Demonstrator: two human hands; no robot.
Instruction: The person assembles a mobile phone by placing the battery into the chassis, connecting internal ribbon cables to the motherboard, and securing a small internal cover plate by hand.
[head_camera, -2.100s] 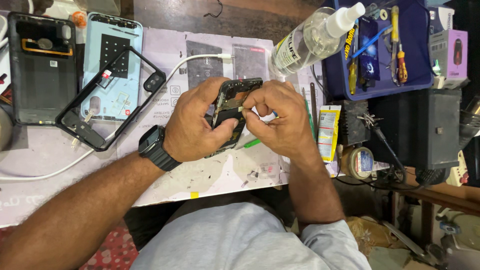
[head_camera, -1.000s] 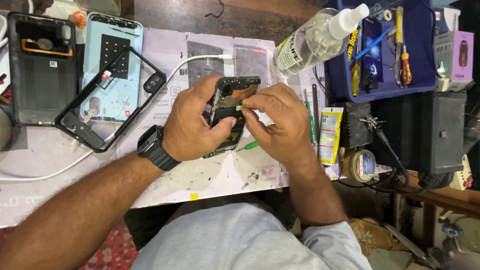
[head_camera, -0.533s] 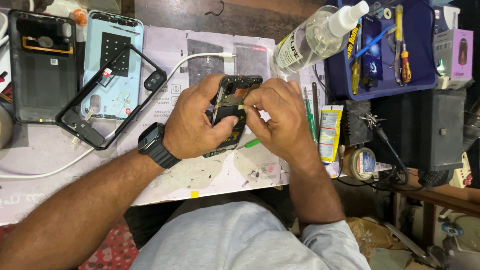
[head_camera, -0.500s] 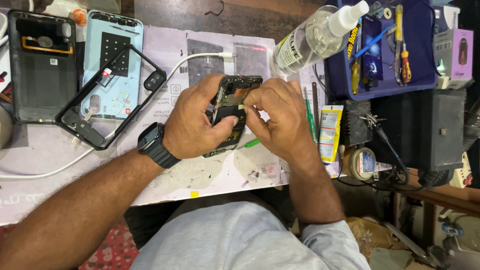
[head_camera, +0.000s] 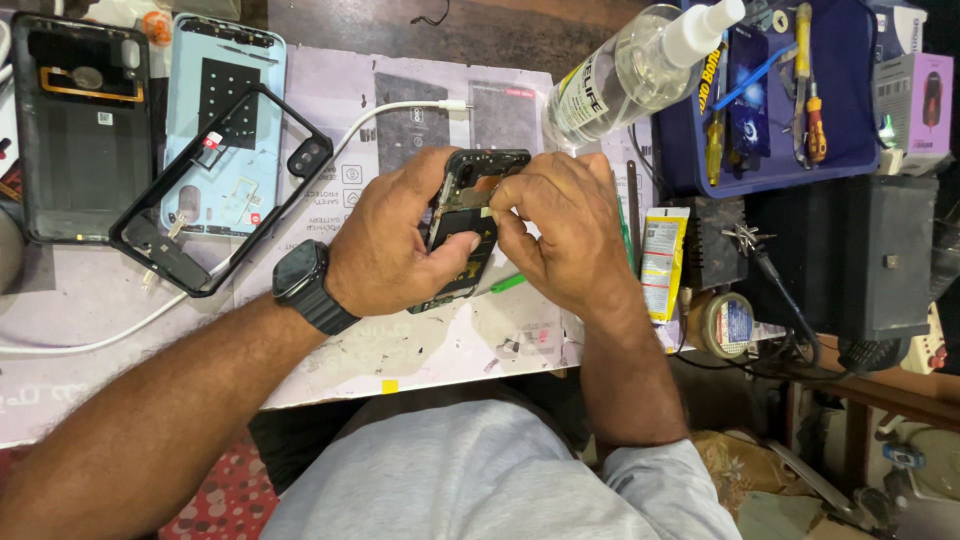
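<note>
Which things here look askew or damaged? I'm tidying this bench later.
The black phone frame lies crooked across the light blue back cover. The spray bottle lies tipped on its side against the blue tray. The mat is stained and scuffed.

A black opened phone (head_camera: 463, 228) is showing an orange strip inside. A pale blue back cover (head_camera: 222, 120) is lying under a black frame (head_camera: 215, 190). A white cable (head_camera: 385, 112) is crossing the pinkish-grey mat (head_camera: 420, 340). The tray (head_camera: 850, 110) is showing dark blue, the wristwatch (head_camera: 305, 285) black.
</note>
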